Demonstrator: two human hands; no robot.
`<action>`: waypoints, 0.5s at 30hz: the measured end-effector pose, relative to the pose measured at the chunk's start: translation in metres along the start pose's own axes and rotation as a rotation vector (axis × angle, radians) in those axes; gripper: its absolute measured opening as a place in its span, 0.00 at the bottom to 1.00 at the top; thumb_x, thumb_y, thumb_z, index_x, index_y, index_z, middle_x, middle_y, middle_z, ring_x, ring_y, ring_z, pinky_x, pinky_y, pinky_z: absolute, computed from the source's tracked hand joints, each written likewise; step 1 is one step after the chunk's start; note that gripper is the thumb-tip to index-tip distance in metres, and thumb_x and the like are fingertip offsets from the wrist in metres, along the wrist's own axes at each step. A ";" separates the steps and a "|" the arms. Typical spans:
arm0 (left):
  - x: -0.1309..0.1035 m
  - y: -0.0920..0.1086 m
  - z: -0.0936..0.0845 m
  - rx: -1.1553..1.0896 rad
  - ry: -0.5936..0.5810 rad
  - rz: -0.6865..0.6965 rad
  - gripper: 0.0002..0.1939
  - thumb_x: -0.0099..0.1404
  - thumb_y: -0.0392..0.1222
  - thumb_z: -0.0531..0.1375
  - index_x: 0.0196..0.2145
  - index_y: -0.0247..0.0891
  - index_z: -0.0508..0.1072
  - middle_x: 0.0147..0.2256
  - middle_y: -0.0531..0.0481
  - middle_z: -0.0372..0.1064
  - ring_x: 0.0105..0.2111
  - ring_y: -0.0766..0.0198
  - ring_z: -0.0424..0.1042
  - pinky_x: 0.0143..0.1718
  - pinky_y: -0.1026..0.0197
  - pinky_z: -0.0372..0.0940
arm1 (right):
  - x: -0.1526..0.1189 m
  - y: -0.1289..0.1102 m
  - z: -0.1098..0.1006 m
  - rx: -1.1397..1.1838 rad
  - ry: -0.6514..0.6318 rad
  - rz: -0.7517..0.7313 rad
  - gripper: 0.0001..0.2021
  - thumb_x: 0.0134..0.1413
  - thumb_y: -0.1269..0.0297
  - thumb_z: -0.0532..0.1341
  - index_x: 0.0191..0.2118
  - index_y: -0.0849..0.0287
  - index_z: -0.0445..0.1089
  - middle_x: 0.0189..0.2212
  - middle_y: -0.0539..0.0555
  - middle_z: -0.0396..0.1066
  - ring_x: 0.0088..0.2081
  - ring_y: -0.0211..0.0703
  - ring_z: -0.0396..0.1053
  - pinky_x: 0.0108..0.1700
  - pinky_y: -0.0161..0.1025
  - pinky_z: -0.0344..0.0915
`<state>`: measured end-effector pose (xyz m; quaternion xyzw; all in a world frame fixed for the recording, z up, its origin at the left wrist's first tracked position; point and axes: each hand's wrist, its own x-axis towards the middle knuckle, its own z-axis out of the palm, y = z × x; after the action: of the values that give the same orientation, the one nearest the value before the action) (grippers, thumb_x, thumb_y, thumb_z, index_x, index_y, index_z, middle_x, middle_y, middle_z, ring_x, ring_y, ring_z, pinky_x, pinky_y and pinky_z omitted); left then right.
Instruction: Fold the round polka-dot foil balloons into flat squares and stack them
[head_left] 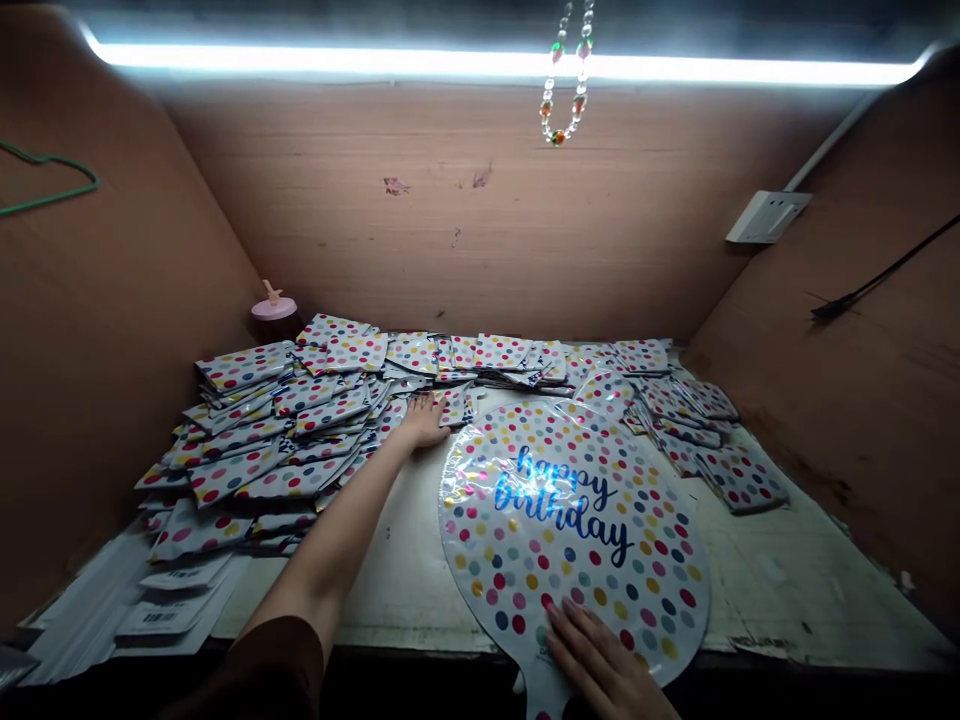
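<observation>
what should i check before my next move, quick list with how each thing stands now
1. Balloon lying flat, lettering up: ok, lettering faces up and it looks flat.
2. Right hand on the balloon: ok, over its lower part.
3. Balloon wholly on the table: not ok, its neck reaches past the front edge.
4. Left hand gripping a folded packet: cannot tell, fingers are at the packets.
5. Left-side stacks neat: not ok, they overlap unevenly.
</observation>
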<state>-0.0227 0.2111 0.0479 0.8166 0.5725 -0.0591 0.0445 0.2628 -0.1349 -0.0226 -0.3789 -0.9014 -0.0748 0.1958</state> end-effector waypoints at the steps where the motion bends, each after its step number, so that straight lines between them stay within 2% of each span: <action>1: 0.004 -0.004 -0.001 -0.006 -0.022 -0.002 0.42 0.61 0.61 0.54 0.66 0.37 0.50 0.66 0.38 0.42 0.65 0.40 0.42 0.63 0.39 0.40 | -0.002 -0.001 -0.002 0.001 0.000 -0.020 0.26 0.63 0.59 0.55 0.64 0.58 0.55 0.59 0.54 0.62 0.61 0.47 0.58 0.59 0.38 0.61; 3: 0.002 -0.002 0.000 -0.008 -0.011 -0.026 0.48 0.60 0.67 0.50 0.67 0.32 0.44 0.67 0.36 0.35 0.66 0.38 0.34 0.63 0.39 0.34 | -0.005 -0.001 -0.004 0.035 0.005 -0.042 0.23 0.65 0.63 0.53 0.63 0.60 0.56 0.57 0.56 0.64 0.60 0.48 0.60 0.59 0.40 0.61; 5: -0.014 0.014 0.005 -0.027 0.107 -0.039 0.49 0.63 0.67 0.46 0.67 0.28 0.37 0.67 0.36 0.29 0.66 0.40 0.25 0.63 0.39 0.27 | -0.005 -0.001 -0.002 0.090 0.042 -0.013 0.22 0.65 0.68 0.51 0.63 0.61 0.57 0.55 0.57 0.66 0.58 0.49 0.62 0.58 0.43 0.64; 6: -0.028 0.025 0.011 -0.050 0.165 0.016 0.47 0.64 0.66 0.45 0.67 0.28 0.34 0.67 0.37 0.29 0.66 0.42 0.24 0.63 0.40 0.26 | -0.005 0.000 0.000 0.127 0.074 0.014 0.22 0.65 0.70 0.51 0.63 0.61 0.57 0.54 0.58 0.67 0.58 0.49 0.62 0.57 0.44 0.65; 7: -0.043 0.036 0.018 -0.080 0.194 0.128 0.45 0.66 0.64 0.44 0.67 0.30 0.33 0.68 0.38 0.30 0.66 0.45 0.26 0.64 0.41 0.28 | -0.004 0.000 0.002 0.169 0.111 0.041 0.22 0.64 0.70 0.51 0.62 0.60 0.57 0.53 0.58 0.69 0.57 0.49 0.63 0.56 0.45 0.66; 8: -0.062 0.046 0.026 -0.115 0.190 0.286 0.43 0.67 0.63 0.45 0.68 0.34 0.33 0.68 0.40 0.32 0.67 0.47 0.29 0.65 0.43 0.31 | -0.002 0.001 0.003 0.216 0.133 0.070 0.22 0.64 0.71 0.52 0.62 0.59 0.58 0.52 0.58 0.70 0.57 0.48 0.63 0.55 0.45 0.67; 10: -0.101 0.062 0.044 -0.154 0.049 0.649 0.41 0.66 0.63 0.47 0.68 0.42 0.36 0.68 0.44 0.34 0.67 0.49 0.35 0.65 0.45 0.37 | 0.002 0.003 0.002 0.335 0.152 0.126 0.21 0.62 0.71 0.54 0.60 0.57 0.61 0.51 0.58 0.71 0.57 0.47 0.64 0.55 0.44 0.67; 11: -0.120 0.066 0.052 -0.162 0.018 0.721 0.41 0.65 0.65 0.49 0.67 0.45 0.38 0.68 0.44 0.32 0.67 0.46 0.35 0.64 0.43 0.37 | 0.004 0.004 -0.001 0.423 0.146 0.158 0.20 0.62 0.71 0.55 0.58 0.55 0.63 0.50 0.57 0.72 0.57 0.46 0.64 0.54 0.43 0.68; 13: -0.154 0.071 0.063 -0.175 0.002 0.723 0.45 0.62 0.68 0.50 0.67 0.45 0.39 0.68 0.43 0.28 0.66 0.41 0.34 0.63 0.38 0.36 | 0.007 0.006 -0.011 0.663 0.100 0.276 0.15 0.61 0.70 0.56 0.52 0.54 0.70 0.45 0.55 0.75 0.54 0.45 0.67 0.53 0.43 0.68; 15: -0.181 0.074 0.066 -0.217 0.014 0.695 0.48 0.59 0.70 0.52 0.67 0.42 0.41 0.68 0.39 0.31 0.66 0.38 0.35 0.62 0.36 0.38 | 0.010 0.008 -0.023 0.928 0.041 0.477 0.08 0.59 0.67 0.58 0.42 0.54 0.74 0.39 0.55 0.77 0.48 0.45 0.70 0.50 0.43 0.69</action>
<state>-0.0177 0.0083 0.0096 0.9534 0.2639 0.0262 0.1442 0.2692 -0.1296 0.0026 -0.4455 -0.7242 0.3719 0.3725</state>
